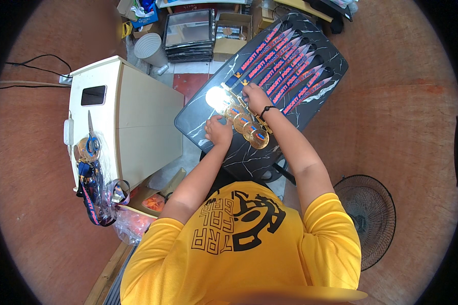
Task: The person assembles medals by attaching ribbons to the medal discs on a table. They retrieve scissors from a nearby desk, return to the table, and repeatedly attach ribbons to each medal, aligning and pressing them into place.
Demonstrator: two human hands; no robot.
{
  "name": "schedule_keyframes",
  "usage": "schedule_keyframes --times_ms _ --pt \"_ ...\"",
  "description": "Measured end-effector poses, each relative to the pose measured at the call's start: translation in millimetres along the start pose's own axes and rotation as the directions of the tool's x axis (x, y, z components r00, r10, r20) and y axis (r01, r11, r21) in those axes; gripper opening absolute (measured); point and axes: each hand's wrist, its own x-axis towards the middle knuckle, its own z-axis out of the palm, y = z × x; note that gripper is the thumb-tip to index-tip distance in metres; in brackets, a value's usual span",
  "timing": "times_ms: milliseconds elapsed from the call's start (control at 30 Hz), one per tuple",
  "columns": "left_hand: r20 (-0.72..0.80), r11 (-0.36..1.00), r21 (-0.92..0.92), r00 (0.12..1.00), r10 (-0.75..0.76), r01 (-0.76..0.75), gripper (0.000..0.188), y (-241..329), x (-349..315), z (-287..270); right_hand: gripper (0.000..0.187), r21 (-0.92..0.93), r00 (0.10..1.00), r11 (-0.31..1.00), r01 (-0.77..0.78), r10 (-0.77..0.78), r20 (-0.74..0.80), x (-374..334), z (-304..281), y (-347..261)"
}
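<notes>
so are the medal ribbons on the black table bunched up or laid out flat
Laid out flat: the ribbons lie straight, side by side across the black marble-look table, fanning away from the overlapping gold medals.

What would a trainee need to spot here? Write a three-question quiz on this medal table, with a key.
1. True or false: the left hand rests on the black marbled table beside the row of gold medals.
2. What does the right hand touch?
A. the scissors
B. the top of the medal row, where the ribbons start
C. the floor fan
3. Fill in: the blue and pink ribbons lie side by side, fanned toward the table's ____ end.

Key
1. True
2. B
3. far; more medals and scissors lie apart on the white cabinet, and the floor fan stands untouched.
</notes>
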Motion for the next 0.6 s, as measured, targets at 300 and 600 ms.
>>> schedule_keyframes --times_ms 300,600 --pt "-0.135 0.995 0.034 0.986 0.101 -0.098 0.043 -10 31 -12 0.024 0.0 1.0 1.0 -0.019 0.019 -0.017 -5 1 0" --pt "-0.074 0.982 0.085 0.982 0.176 -0.17 0.066 -6 38 -20 0.023 0.01 0.999 0.999 -0.04 0.04 -0.012 -6 -1 -3"
